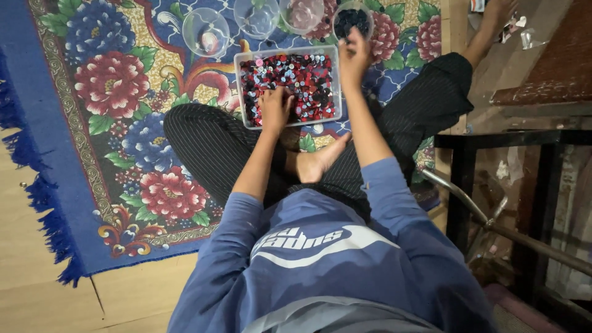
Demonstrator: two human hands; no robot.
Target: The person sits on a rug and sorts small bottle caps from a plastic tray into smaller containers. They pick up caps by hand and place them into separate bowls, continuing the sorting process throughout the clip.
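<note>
A clear tray of red, black and pale buttons sits on a floral rug. The left hand presses curled into the buttons. The right hand, fingers seemingly pinched together, reaches over a small bowl of dark pieces.

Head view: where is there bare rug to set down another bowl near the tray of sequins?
Free rug lies left of the tray, between it and the fringe. Crowded: ahead, four bowls line the far edge, right hand at the dark-filled bowl; left hand is in the tray; knees flank it.
</note>
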